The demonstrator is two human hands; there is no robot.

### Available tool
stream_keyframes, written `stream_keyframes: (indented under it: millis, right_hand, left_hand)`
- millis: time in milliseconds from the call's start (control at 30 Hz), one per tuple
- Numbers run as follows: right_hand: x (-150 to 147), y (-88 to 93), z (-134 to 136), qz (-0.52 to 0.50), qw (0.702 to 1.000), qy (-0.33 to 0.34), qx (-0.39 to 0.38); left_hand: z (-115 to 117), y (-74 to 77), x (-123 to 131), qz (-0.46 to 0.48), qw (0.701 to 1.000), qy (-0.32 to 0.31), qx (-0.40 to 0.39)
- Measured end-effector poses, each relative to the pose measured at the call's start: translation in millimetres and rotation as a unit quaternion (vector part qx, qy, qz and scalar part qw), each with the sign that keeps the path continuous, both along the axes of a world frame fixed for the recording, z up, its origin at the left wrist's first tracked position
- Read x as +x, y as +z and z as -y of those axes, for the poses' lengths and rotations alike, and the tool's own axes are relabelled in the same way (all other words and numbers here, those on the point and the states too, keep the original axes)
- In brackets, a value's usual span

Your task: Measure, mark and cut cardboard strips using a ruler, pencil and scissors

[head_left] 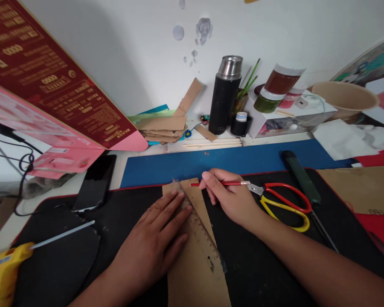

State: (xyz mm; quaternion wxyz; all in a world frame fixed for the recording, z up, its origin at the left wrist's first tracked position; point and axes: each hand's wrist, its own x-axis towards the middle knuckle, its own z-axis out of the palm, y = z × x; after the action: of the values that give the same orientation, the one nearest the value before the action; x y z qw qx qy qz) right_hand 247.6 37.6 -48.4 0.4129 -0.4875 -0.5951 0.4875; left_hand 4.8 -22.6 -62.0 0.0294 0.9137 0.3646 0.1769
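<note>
A strip of brown cardboard (182, 281) lies lengthwise on the black mat (259, 273). Across it, at a slant, rests a clear ruler (200, 232). My left hand (156, 230) lies flat with its fingers spread, pressing on the ruler and the cardboard's left part. A red pencil (232, 183) is pinched in my right hand (227, 196), its tip pointing left over the upper end of the cardboard. Whether the tip touches the cardboard I cannot tell. Scissors (286, 204) with red and yellow handles lie just right of my right hand.
A green-handled tool (302, 177) lies right of the scissors. Left are a black phone (96, 181) and a yellow glue gun (6, 273). Behind stand a black flask (224, 98), stacked cardboard pieces (163, 125) and jars (275, 87). A red and pink box (60, 81) leans at upper left.
</note>
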Motion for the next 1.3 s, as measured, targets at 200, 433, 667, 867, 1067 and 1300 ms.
stream_keyframes:
  millis: [200, 433, 667, 867, 1067, 1300]
  right_hand:
    - [0.8, 0.6, 0.5, 0.006, 1.0, 0.003, 0.001]
    - [0.6, 1.3, 0.4, 0.009, 1.0, 0.002, -0.004]
    - [0.6, 1.9, 0.7, 0.006, 1.0, 0.003, 0.0]
    - [0.6, 1.3, 0.5, 0.011, 1.0, 0.004, 0.007]
    - [0.1, 2.3, 0.8, 0.01, 1.0, 0.004, 0.001]
    - [-0.2, 2.2, 0.3, 0.011, 1.0, 0.001, 0.002]
  left_hand:
    - [0.6, 0.1, -0.3, 0.005, 1.0, -0.001, -0.008]
    - [1.2, 0.3, 0.0, 0.008, 1.0, 0.004, -0.013]
    - [1.3, 0.8, 0.0, 0.001, 1.0, 0.002, -0.013]
    - [1.1, 1.1, 0.2, -0.001, 1.0, 0.001, -0.009]
    - [1.0, 0.6, -0.3, 0.006, 1.0, 0.002, -0.019]
    - [1.4, 0.7, -0.1, 0.012, 1.0, 0.005, -0.023]
